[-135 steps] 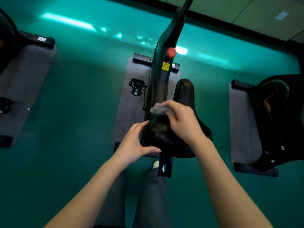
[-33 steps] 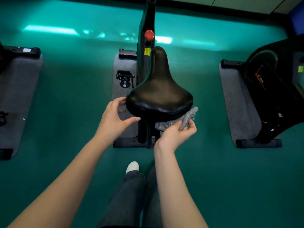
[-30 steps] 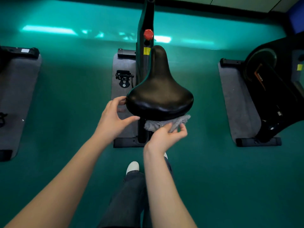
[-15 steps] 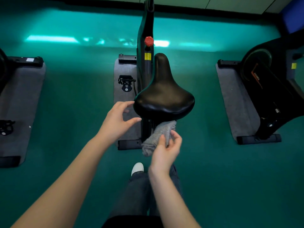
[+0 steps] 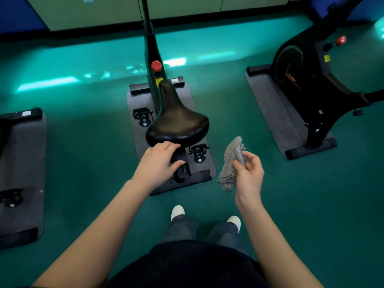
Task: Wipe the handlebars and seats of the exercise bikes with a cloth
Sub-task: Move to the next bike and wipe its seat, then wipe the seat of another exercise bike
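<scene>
On the green floor, a grey mat at the left edge carries part of 1 bike. At the middle mat, the left hand rests with fingers loosely spread against the rear rim of the black seat, gripping nothing. The right hand pinches the grey cloth, clear of the seat. The cloth looks soft, light and floppy; bunching it in the palm should suit. The seat looks smooth and firm.
</scene>
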### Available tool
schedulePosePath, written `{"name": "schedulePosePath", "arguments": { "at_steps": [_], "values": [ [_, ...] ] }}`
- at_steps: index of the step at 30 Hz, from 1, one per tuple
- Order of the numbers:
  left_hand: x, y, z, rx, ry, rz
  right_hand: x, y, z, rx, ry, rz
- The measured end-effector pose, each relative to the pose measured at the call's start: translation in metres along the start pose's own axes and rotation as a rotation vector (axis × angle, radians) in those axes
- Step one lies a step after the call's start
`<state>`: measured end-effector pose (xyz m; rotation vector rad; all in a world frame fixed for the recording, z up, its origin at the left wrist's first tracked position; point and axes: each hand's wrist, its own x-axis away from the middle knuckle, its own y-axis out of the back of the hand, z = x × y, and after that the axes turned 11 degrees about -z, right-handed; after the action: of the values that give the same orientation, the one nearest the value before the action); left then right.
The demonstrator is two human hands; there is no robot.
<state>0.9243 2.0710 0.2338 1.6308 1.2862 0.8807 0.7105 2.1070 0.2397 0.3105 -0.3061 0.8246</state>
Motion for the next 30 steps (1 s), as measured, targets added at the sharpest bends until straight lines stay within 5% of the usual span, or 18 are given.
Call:
{"name": "schedulePosePath", "arguments": {
  "at_steps": [13,22,30],
  "values": [
    [-0.065,-0.075,-0.236,-0.194,-0.370,0.097,-0.099,0.234,0.033,-0.037,0.083,-0.206],
    [-0.069,-0.145,-0.383,-0.198,-0.435,0.154,-0.160,0.404,0.027,-0.079,-0.002,-0.407],
    [-0.114,-0.170,-0.457,-0.231,-0.440,0.132,-0.225,0.455,0.048,-0.123,0.011,-0.404]
  ]
}}
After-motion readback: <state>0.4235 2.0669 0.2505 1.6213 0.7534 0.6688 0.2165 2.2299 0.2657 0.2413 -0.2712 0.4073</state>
